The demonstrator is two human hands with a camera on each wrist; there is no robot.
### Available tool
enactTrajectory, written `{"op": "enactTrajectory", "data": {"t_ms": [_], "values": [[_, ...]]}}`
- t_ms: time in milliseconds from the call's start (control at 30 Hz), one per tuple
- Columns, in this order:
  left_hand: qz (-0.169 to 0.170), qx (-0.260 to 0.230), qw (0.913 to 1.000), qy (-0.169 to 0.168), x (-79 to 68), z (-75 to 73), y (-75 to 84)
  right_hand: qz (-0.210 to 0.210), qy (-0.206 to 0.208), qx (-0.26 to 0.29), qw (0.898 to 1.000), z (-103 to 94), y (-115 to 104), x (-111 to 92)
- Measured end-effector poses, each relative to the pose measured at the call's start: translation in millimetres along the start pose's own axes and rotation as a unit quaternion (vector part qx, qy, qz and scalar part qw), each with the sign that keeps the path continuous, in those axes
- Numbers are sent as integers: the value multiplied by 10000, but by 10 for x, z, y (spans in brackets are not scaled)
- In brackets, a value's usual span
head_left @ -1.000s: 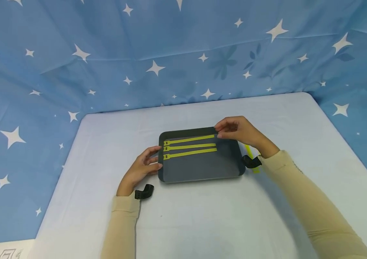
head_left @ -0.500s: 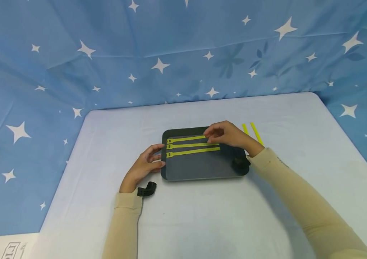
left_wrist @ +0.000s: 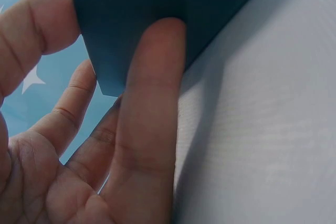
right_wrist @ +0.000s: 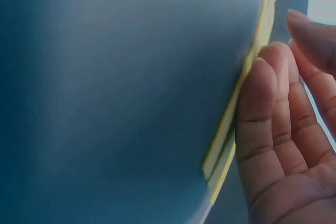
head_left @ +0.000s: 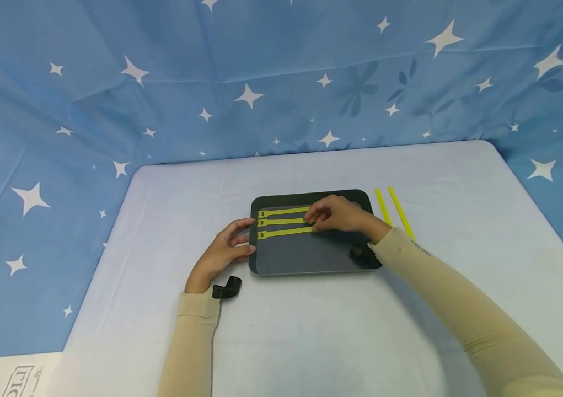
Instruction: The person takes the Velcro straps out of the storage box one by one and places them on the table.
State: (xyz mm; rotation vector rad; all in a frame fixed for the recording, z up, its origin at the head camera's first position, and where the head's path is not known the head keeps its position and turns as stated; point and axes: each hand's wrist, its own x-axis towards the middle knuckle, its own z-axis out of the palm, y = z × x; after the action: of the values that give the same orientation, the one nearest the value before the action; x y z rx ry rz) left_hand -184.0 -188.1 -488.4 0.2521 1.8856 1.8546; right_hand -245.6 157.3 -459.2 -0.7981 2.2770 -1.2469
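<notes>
The left hand (head_left: 221,253), fingers spread, rests against the left side of the dark tray (head_left: 301,259); a harder push could slide it. Inside, three yellow straps (head_left: 281,221) lie side by side. Over their plain ends, the right hand (head_left: 338,214) has thumb and fingertips slightly parted, apparently holding nothing; a dragging fingertip might skew them. Farther right, two yellow strips (head_left: 402,212) lie where the sleeve (head_left: 425,275) could sweep them

The right hand (head_left: 333,214) has moved from the far tray rim (head_left: 301,197) over the yellow straps (head_left: 283,222).
</notes>
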Motion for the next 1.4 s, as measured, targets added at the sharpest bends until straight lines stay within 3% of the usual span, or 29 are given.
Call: {"op": "enactTrajectory", "data": {"t_ms": [333,567,767,967,1200,1400], "values": [[-10,94,9999,40,2,0,3,242,176,-826,9961,108,-14,55],[14,151,9999,50,14,6,4,253,42,-701,9972,91,-9,41],[3,157,9999,15,17,10,11,-39,11,-271,9996,-36,-67,-103],[-37,118,9999,61,1,21,9,-84,827,571,9949,-160,-211,-382],[-46,60,10000,8,18,35,-10,-353,2177,897,9712,-207,-277,-698],[-134,240,9995,122,-10,26,-4,-352,2601,1251,9568,-243,-298,-900]]}}
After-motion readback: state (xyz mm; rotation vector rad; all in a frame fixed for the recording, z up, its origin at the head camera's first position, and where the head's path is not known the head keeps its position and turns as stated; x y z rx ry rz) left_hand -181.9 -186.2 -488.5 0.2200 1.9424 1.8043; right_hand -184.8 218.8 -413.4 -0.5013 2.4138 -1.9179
